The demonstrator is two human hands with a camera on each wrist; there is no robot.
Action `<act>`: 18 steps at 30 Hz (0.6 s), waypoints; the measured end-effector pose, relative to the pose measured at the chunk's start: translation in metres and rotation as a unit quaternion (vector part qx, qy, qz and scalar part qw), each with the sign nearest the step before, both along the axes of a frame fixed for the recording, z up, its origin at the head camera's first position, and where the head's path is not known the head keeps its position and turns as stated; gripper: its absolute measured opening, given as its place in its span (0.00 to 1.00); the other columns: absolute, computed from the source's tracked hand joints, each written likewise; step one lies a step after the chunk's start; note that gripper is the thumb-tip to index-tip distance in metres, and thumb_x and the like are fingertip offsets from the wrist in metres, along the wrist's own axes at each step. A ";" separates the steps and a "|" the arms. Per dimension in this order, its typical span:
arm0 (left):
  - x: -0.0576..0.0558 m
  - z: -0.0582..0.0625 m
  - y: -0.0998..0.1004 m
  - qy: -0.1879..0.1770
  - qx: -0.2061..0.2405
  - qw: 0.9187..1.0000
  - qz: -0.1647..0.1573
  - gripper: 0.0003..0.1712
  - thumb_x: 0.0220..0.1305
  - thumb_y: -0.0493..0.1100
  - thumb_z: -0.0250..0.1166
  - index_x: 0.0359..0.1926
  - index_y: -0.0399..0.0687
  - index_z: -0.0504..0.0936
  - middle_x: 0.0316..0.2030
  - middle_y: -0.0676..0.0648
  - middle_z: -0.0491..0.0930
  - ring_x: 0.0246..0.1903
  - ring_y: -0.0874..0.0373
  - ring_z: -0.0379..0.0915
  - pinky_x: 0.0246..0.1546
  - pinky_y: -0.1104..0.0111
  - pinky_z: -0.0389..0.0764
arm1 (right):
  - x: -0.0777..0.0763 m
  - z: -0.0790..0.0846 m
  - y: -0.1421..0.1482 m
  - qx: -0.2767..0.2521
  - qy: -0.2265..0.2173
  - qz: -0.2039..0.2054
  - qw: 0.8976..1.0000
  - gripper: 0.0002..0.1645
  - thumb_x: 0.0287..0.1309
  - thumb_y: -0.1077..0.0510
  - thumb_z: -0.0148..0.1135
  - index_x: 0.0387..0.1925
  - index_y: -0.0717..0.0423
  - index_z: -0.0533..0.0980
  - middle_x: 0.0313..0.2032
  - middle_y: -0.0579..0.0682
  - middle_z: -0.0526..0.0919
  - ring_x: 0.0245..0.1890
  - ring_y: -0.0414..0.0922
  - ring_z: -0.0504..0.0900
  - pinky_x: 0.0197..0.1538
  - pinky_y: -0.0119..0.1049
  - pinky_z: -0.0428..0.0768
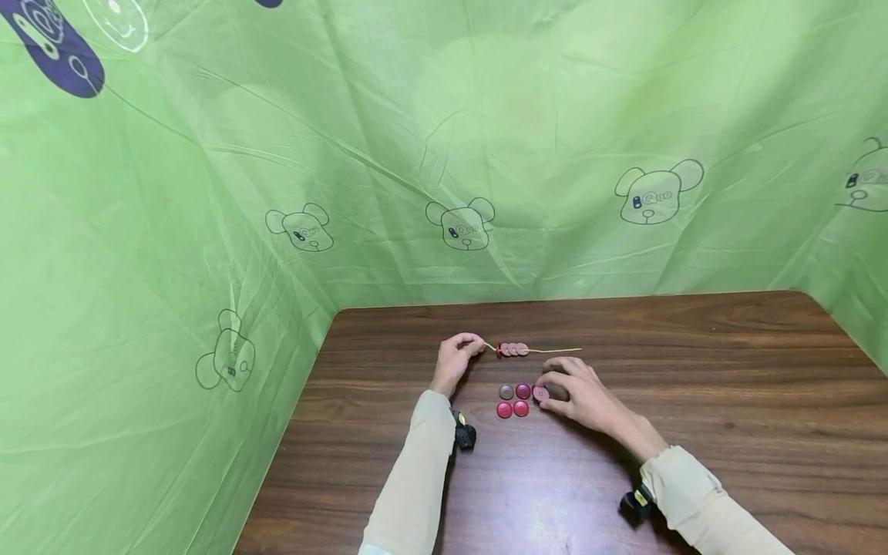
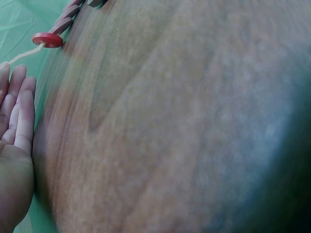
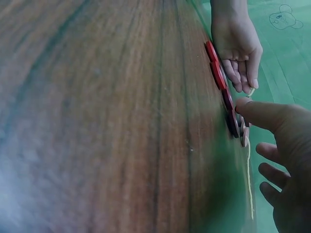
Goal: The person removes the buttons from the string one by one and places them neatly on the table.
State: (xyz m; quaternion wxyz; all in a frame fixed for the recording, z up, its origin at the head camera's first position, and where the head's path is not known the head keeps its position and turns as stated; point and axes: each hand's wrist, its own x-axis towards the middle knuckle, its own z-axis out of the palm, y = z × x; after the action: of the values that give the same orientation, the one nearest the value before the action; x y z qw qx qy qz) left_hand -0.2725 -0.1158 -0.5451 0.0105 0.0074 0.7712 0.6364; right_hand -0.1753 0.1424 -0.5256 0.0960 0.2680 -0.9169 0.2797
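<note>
Thumb and fingertips of my left hand pinch one end of a pale yellow string. Strung on it are a red button, standing on edge beside the hand, and several overlapping pink buttons. The string's other end trails to the right over the table. My right hand holds a mauve button between thumb and index finger, at the right of a small button group. That group has a grey button, a purple button and two red buttons below.
The brown wooden table reaches back to a green cloth printed with bear heads, which also hangs along the left side. Black cameras are strapped at both wrists, by the pale sleeves.
</note>
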 end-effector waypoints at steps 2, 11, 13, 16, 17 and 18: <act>0.000 0.000 0.000 -0.001 -0.001 1.000 0.002 0.07 0.61 0.43 0.67 0.35 0.44 0.85 0.31 0.47 0.85 0.36 0.55 0.80 0.39 0.67 0.79 | 0.001 -0.001 0.000 0.001 -0.006 0.004 1.000 0.19 0.46 0.47 0.73 0.42 0.44 0.82 0.56 0.55 0.75 0.60 0.54 0.66 0.62 0.60 0.61; 0.000 -0.002 0.000 0.002 0.003 1.000 0.003 0.05 0.61 0.41 0.66 0.35 0.45 0.85 0.30 0.47 0.85 0.33 0.59 0.79 0.39 0.68 0.79 | 0.005 -0.003 -0.002 0.000 -0.011 0.019 1.000 0.18 0.47 0.48 0.73 0.42 0.43 0.82 0.56 0.56 0.74 0.60 0.54 0.66 0.60 0.57 0.61; -0.001 -0.001 0.000 0.002 0.006 1.000 0.002 0.05 0.61 0.41 0.66 0.35 0.45 0.85 0.30 0.47 0.85 0.34 0.59 0.79 0.39 0.68 0.79 | 0.005 -0.003 -0.002 -0.001 -0.014 0.020 1.000 0.18 0.47 0.48 0.73 0.42 0.42 0.82 0.57 0.56 0.74 0.60 0.54 0.66 0.60 0.57 0.61; -0.001 -0.002 0.000 0.002 0.007 1.000 0.001 0.05 0.61 0.40 0.66 0.35 0.45 0.85 0.30 0.46 0.85 0.34 0.58 0.79 0.38 0.68 0.79 | 0.006 -0.005 -0.002 -0.001 -0.013 0.021 1.000 0.17 0.47 0.48 0.73 0.42 0.41 0.82 0.57 0.56 0.74 0.60 0.54 0.65 0.60 0.58 0.61; -0.001 -0.002 0.000 0.001 0.006 1.000 0.001 0.05 0.62 0.40 0.66 0.35 0.45 0.85 0.30 0.46 0.85 0.34 0.58 0.79 0.38 0.68 0.79 | 0.005 -0.006 -0.002 0.000 -0.012 0.022 1.000 0.17 0.47 0.48 0.73 0.42 0.41 0.82 0.57 0.56 0.74 0.60 0.55 0.65 0.60 0.58 0.61; -0.002 -0.002 0.000 0.001 0.005 1.000 0.001 0.05 0.62 0.41 0.66 0.35 0.45 0.85 0.30 0.47 0.85 0.34 0.58 0.79 0.38 0.68 0.79 | 0.005 -0.006 -0.002 0.000 -0.011 0.023 1.000 0.17 0.47 0.48 0.73 0.42 0.40 0.82 0.58 0.56 0.73 0.60 0.55 0.65 0.59 0.58 0.62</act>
State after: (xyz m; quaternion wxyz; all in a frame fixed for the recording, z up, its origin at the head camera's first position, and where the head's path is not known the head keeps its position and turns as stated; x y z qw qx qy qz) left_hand -0.2742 -0.1159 -0.5474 0.0091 0.0074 0.7677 0.6407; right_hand -0.1699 0.1405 -0.5316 0.0792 0.2856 -0.9117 0.2845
